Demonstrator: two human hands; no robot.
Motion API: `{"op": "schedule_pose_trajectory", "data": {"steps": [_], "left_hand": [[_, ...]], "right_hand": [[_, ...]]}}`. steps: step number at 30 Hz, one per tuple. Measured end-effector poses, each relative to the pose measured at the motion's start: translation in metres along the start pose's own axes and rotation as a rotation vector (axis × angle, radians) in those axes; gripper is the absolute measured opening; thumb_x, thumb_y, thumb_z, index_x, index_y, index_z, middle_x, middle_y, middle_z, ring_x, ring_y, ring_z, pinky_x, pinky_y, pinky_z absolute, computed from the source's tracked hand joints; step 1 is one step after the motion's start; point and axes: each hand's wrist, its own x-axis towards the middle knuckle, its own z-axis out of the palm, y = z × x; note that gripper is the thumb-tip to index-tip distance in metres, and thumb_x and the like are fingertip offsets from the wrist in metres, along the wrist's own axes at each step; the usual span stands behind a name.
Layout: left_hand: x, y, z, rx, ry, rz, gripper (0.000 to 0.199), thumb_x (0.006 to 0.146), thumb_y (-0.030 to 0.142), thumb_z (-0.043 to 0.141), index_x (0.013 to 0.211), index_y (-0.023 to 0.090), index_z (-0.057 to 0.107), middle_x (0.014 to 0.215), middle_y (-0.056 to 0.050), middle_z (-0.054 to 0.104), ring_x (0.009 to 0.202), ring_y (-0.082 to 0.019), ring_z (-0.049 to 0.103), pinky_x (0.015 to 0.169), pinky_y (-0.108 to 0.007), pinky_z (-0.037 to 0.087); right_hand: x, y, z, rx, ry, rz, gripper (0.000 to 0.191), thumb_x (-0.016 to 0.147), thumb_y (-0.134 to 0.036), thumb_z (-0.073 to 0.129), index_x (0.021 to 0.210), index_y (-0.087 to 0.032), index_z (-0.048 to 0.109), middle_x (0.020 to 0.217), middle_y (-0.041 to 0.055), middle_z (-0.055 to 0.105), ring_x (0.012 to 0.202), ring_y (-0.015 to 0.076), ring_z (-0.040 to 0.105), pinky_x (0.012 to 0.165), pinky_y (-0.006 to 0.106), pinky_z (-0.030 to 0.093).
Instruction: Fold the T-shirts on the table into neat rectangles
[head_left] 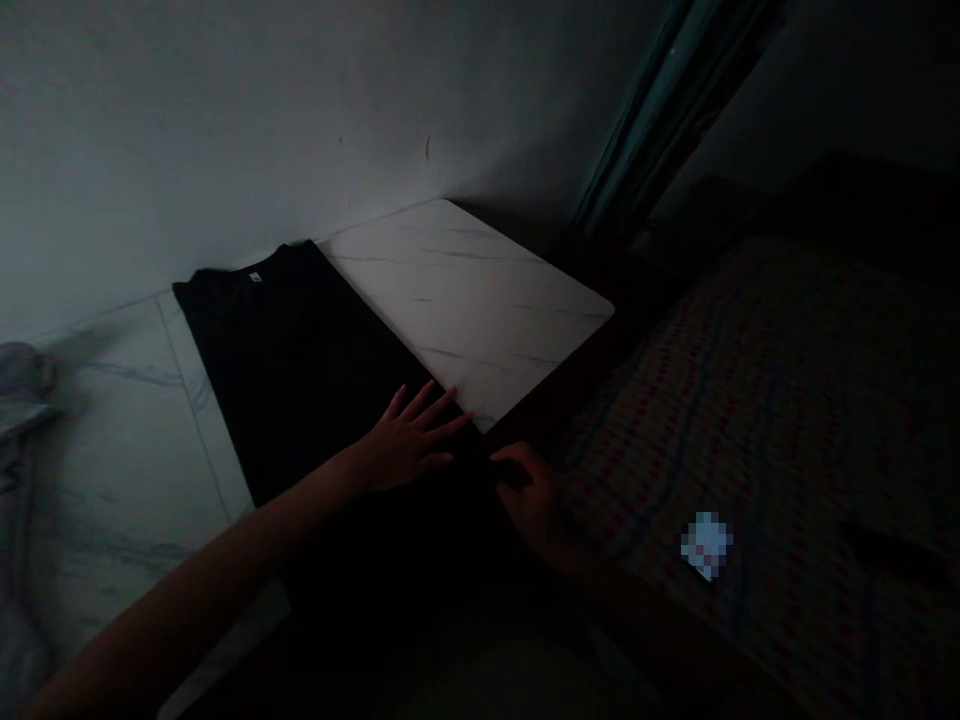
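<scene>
A black T-shirt [277,350] lies lengthwise over a white marbled tabletop [465,290], its neckline towards the wall and a small pale label [255,277] at the collar. Its lower part reaches over the near table edge, where it fades into shadow. My left hand [405,440] rests flat on the shirt with fingers spread towards its right edge. Just right of it, my right hand [529,490] has its fingers curled in a pinch at the shirt's right edge, near the table corner. Darkness hides part of that grip.
Grey cloth [22,480] lies at the table's left end. A pale wall [300,120] backs the table. To the right is a bed with a patterned cover [645,450], bearing a small bright blurred item [706,546]. A curtain [637,110] hangs behind. The room is dim.
</scene>
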Motion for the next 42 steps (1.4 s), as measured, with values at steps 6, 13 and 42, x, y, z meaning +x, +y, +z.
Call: {"op": "schedule_pose_trajectory", "data": {"steps": [6, 13, 42], "left_hand": [[-0.073, 0.043, -0.012, 0.002, 0.002, -0.012, 0.079, 0.096, 0.064, 0.040, 0.161, 0.030, 0.010, 0.167, -0.008, 0.018, 0.154, -0.029, 0.017, 0.124, -0.052, 0.016], [-0.202, 0.092, 0.012, 0.309, 0.130, -0.230, 0.057, 0.094, 0.036, 0.055, 0.150, 0.035, 0.044, 0.158, 0.005, 0.042, 0.148, -0.023, 0.034, 0.127, -0.042, 0.020], [-0.156, -0.048, -0.138, -0.762, 0.927, -1.009, 0.046, 0.085, 0.059, 0.059, 0.108, 0.021, 0.073, 0.088, -0.005, 0.075, 0.085, -0.022, 0.069, 0.070, -0.029, 0.059]], "right_hand": [[0.000, 0.012, -0.017, -0.070, -0.216, -0.118, 0.046, 0.067, -0.004, 0.050, 0.101, -0.025, 0.073, 0.092, 0.0024, 0.064, 0.085, 0.0183, 0.065, 0.075, 0.030, 0.057], [0.012, 0.035, -0.029, 0.064, -0.579, -0.375, 0.055, 0.085, -0.006, 0.049, 0.127, -0.036, 0.066, 0.127, 0.0021, 0.067, 0.113, 0.0181, 0.067, 0.093, 0.031, 0.059], [0.275, -0.034, 0.140, 0.398, -0.464, -0.075, 0.033, 0.093, -0.048, 0.058, 0.107, -0.022, 0.071, 0.100, 0.0046, 0.075, 0.098, 0.0230, 0.069, 0.092, 0.039, 0.054]]}}
